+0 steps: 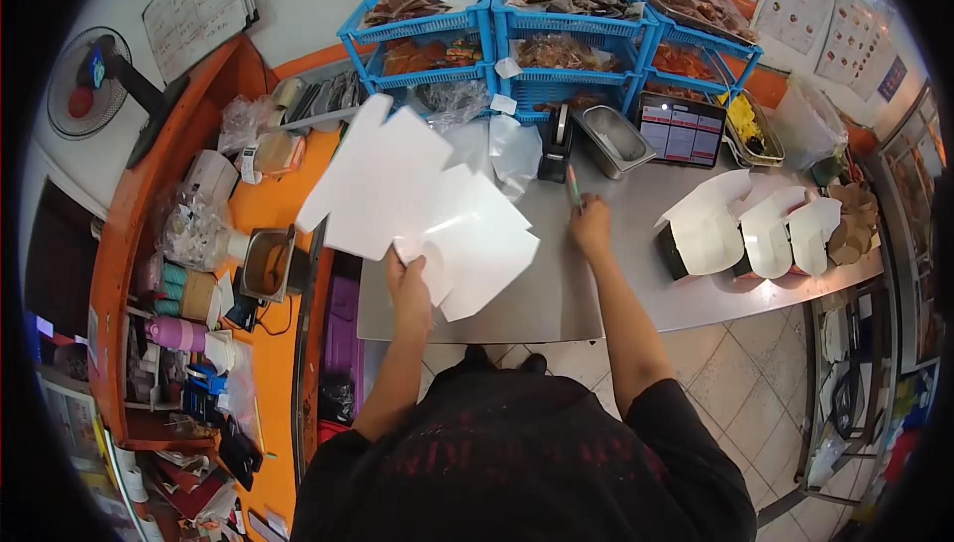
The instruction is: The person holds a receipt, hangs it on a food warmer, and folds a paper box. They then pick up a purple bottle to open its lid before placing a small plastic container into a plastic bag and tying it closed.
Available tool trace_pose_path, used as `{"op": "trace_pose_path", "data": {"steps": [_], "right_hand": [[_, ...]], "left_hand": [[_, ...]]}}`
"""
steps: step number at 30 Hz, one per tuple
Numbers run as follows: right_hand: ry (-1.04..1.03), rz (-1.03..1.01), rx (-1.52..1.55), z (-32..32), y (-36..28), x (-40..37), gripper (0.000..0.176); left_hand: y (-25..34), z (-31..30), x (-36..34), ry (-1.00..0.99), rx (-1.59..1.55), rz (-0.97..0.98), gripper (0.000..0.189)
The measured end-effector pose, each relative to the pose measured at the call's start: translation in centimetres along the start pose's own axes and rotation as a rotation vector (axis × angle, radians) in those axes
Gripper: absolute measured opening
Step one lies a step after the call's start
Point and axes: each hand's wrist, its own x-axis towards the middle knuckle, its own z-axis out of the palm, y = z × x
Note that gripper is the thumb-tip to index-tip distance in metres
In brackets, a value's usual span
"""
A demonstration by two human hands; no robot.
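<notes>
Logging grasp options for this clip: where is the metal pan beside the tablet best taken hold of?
Probably pinch the near end's rim, coming from the front of the counter: the metal pan sits open-topped, nothing blocks that end, while the tablet and black device flank it.

My shirt (537, 492): black, loose over the back. Dull red lettering (417, 455) runs across it, patchy, too faint to read. Short sleeves (686, 438), same black, wide at the hem. Forearms (628, 313) and fingers (590, 214) bare. Shoes (534, 363) dark, partly hidden.
</notes>
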Motion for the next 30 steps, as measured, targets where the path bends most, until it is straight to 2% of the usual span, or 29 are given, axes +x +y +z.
{"op": "trace_pose_path", "data": {"steps": [1,2,4,6,8,9,11,13,15,16,18,19,21,22,24,28,30], "right_hand": [[0.089,-0.070,0.100,0.0,-0.1,0.5,0.015],[0.080,-0.074,0.099,-0.1,-0.2,0.4,0.015],[0.232,0.056,0.537,-4.8,-5.9,-1.1,0.019],[0.114,-0.188,0.608,-7.5,-8.9,-5.0,0.019],[-0.241,-0.375,0.516,-9.6,-12.7,-8.9,0.014],[-0.264,-0.415,0.424,-9.3,-13.4,-10.3,0.013],[-0.287,-0.437,0.320,-8.7,-13.0,-12.0,0.013],[-0.360,-0.334,0.271,-7.0,-11.3,-13.0,0.012],[-0.305,-0.297,0.224,-6.4,-10.8,-12.8,0.008],[-0.296,-0.247,0.180,-6.1,-10.4,-12.8,0.008],[-0.346,-0.143,0.093,-5.5,-9.9,-13.0,0.007],[-0.351,-0.130,0.083,-5.3,-9.8,-13.3,0.007],[-0.466,-0.157,-0.016,-4.7,-9.8,-13.5,0.009],[-0.470,-0.148,-0.023,-4.5,-9.8,-13.7,0.009],[-0.530,-0.213,-0.061,-4.1,-10.2,-14.0,0.018],[-0.515,-0.206,0.084,-4.7,-11.6,-13.2,0.030],[-0.429,-0.199,0.079,-4.3,-11.5,-12.5,0.037]], "left_hand": [[-0.2,0.6,-0.1,0.007,-0.001,-0.004,0.048],[-0.3,1.1,0.0,-0.040,0.001,0.020,0.049],[-1.0,2.1,0.4,-0.073,0.052,0.073,0.051],[-2.8,2.8,0.8,-0.068,0.103,0.051,0.051],[-3.8,4.1,1.1,-0.184,0.109,-0.010,0.053],[-4.3,4.8,1.0,-0.188,0.110,-0.028,0.053],[-4.9,5.7,0.7,-0.235,0.117,-0.187,0.055],[-6.4,5.5,1.1,-0.272,0.135,-0.218,0.054],[-6.7,5.4,1.4,-0.427,0.284,-0.144,0.051],[-6.5,5.1,1.6,-0.438,0.280,-0.158,0.051],[-5.9,4.0,2.2,-0.722,0.520,-0.559,0.038],[-6.4,3.4,2.4,-0.730,0.515,-0.574,0.038],[-7.3,2.7,3.2,-0.697,0.392,-0.553,0.026],[-7.4,2.6,3.4,-0.694,0.429,-0.520,0.019],[-7.3,2.6,4.0,-0.700,0.482,-0.532,0.018],[-7.7,2.4,4.8,-0.767,0.579,-0.527,0.017],[-7.5,2.7,4.4,-0.743,0.559,-0.513,0.017]]}}
